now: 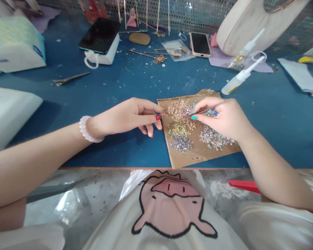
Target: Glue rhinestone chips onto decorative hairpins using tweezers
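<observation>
Two hands: the left hand (131,116) is at the cardboard's left edge, thumb and forefinger pinched on what looks like a thin gold piece (166,114); the right hand (228,116) is over the cardboard's right half, with the tweezers (208,108) between thumb and fingers.
Grip: left pressed together, lower fingers loosely curled; right closed on the tweezers. Whether the tips hold a gem, too small to tell.
Cardboard (182,161): flat on the tabletop (125,83), near corner at the tabletop's front edge. A sleeve or forearm could nudge it and spill gems; that corner is the weak spot.
Silver gems (182,144): loose heap, near left of the cardboard. Yellow gems (179,130) just beyond, almost touching. A dragged fingertip could mix colours.
Pale gems (215,138): spread over the cardboard's right side, just beside the right wrist. A lowered wrist could sweep or pick up some.
Gold wirework (178,107): tangled, far left of the cardboard. Thin loops could snag the tweezers and pull several out together.
Gold piece: by the cardboard's left edge. Too hard a pinch could bend it; too light, it could slip among the gems.
Glue bottle (234,85): beyond the cardboard's far right corner, nozzle pointing away. A knock could roll it.
</observation>
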`<state>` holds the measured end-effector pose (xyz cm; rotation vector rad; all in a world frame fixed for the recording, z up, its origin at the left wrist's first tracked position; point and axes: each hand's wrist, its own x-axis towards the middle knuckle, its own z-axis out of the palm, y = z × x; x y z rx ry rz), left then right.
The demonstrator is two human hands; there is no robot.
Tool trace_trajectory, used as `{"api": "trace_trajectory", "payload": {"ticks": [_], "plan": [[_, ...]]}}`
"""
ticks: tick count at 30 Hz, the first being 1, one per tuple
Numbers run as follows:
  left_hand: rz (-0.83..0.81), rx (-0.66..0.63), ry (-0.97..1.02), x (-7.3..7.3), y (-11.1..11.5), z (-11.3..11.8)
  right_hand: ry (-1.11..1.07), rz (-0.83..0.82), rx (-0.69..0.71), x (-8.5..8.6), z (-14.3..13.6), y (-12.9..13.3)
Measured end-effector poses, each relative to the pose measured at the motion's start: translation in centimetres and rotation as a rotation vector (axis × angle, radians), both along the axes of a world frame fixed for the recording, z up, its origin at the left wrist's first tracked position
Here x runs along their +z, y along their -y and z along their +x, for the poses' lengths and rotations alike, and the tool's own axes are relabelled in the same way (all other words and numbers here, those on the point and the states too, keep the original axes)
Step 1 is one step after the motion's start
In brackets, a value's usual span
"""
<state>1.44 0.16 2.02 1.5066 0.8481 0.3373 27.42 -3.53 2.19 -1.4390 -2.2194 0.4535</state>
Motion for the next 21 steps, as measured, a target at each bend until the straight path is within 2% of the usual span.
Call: {"api": "trace_trajectory", "payload": {"ticks": [6, 12, 21], "plan": [[0.011, 0.005, -0.008, -0.10, -0.13, 0.03, -0.018, 0.005, -0.016, -0.52, -0.15, -0.27], [0.010, 0.000, -0.023, 0.06, -0.08, 0.01, -0.017, -0.057, -0.015, -0.03, -0.14, -0.09], [0.009, 0.012, -0.032, 0.22, 0.03, 0.11, -0.057, 0.002, -0.049, -0.49, -0.42, -0.34]]}}
